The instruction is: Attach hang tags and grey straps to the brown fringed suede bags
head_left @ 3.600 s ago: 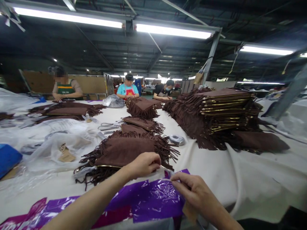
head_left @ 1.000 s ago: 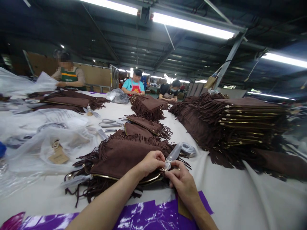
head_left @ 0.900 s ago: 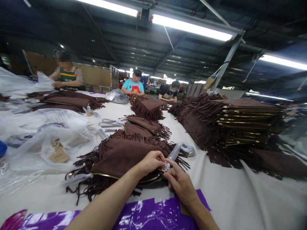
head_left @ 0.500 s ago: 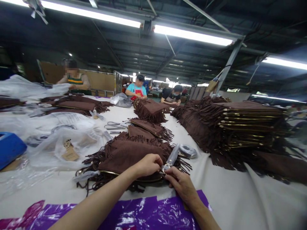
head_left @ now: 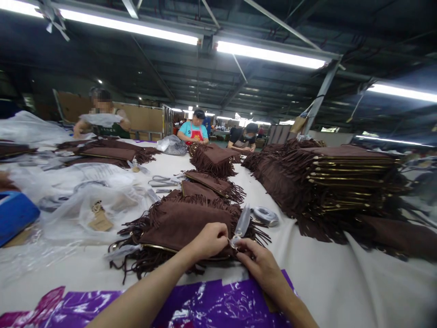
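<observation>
A brown fringed zip bag [head_left: 184, 225] lies flat in front of me on top of other fringed pieces. At its right end, my left hand [head_left: 211, 239] is closed in a pinch on something too small to make out, close to a metal ring [head_left: 235, 241]. From the other side, the thumb and fingers of my right hand [head_left: 257, 257] are closed on that ring. A clear plastic-wrapped piece [head_left: 243, 221] rises from the ring over the fringe. A plastic-wrapped coil [head_left: 265, 216] rests just beyond it.
Purple plastic film [head_left: 225, 300] lies along the near edge. To the right stands a tall stack of brown bags [head_left: 351, 177]. At left are clear bags with a tan tag [head_left: 100, 221] and a blue box [head_left: 17, 214]. Several people work across the table [head_left: 321, 278].
Both my hands stay at the ring, with my left fist turned slightly more upright. At far left, a co-worker has raised a white sheet, and someone's hand now shows by the blue box.
</observation>
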Available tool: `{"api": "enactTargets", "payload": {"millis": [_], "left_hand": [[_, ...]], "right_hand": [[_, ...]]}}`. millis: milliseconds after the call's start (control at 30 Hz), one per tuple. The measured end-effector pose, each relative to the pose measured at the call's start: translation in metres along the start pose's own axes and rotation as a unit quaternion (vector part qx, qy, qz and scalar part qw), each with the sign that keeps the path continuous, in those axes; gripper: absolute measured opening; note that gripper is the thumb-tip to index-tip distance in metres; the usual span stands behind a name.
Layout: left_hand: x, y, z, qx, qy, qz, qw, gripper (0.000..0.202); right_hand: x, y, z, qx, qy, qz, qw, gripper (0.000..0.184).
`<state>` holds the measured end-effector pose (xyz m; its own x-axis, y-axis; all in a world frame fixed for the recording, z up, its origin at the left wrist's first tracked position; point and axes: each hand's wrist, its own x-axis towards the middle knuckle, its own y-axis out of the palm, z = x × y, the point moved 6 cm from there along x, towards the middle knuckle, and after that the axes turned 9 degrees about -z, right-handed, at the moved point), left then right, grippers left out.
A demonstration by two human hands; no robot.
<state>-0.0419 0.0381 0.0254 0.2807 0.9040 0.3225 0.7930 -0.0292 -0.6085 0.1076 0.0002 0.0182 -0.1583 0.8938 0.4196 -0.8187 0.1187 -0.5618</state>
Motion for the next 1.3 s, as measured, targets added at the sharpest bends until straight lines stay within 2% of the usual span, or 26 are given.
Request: {"api": "enactTargets", "payload": {"millis": [100,167,300,400,467,600,733,867,1000,1100,1300], "left_hand": [[0.000,-0.007,0.010,-0.176,-0.103,0.003,0.979,0.005],[0.000,-0.011,0.008,-0.253,-0.118,-0.009,0.960,0.005],[0.001,-0.013,0.002,-0.349,-0.114,-0.033,0.930,0.009],[-0.001,-0.009,0.006,-0.416,-0.126,-0.036,0.900,0.014],[-0.003,-0.004,0.011,-0.433,-0.123,-0.029,0.892,0.018],[-0.006,0.003,0.019,-0.386,-0.090,-0.040,0.917,0.021],[-0.007,0.002,0.022,-0.336,-0.058,-0.083,0.936,0.012],[-0.009,-0.006,0.011,-0.236,0.041,-0.113,0.964,0.009],[-0.013,-0.007,0.000,-0.172,0.116,-0.109,0.972,0.012],[-0.013,-0.005,0.001,-0.144,0.114,-0.112,0.977,0.012],[-0.007,-0.001,0.014,-0.155,0.040,-0.119,0.980,0.009]], "right_hand": [[0.002,-0.010,0.007,-0.025,-0.014,-0.076,0.997,0.020],[0.006,-0.009,0.014,-0.036,-0.045,-0.098,0.994,0.023],[0.017,0.008,0.020,-0.025,-0.050,-0.041,0.998,0.021],[0.023,0.015,0.015,-0.002,-0.004,-0.029,1.000,0.021],[0.025,0.018,0.009,0.029,0.035,-0.023,0.999,0.023],[0.023,0.022,0.001,0.075,0.103,0.000,0.992,0.024],[0.021,0.025,-0.002,0.074,0.121,0.000,0.990,0.022],[0.020,0.028,-0.004,0.085,0.119,0.003,0.989,0.021],[0.019,0.029,-0.005,0.090,0.109,0.007,0.990,0.023],[0.018,0.028,-0.005,0.084,0.100,0.009,0.991,0.023],[0.020,0.028,0.006,0.053,0.037,-0.001,0.998,0.021]]}}
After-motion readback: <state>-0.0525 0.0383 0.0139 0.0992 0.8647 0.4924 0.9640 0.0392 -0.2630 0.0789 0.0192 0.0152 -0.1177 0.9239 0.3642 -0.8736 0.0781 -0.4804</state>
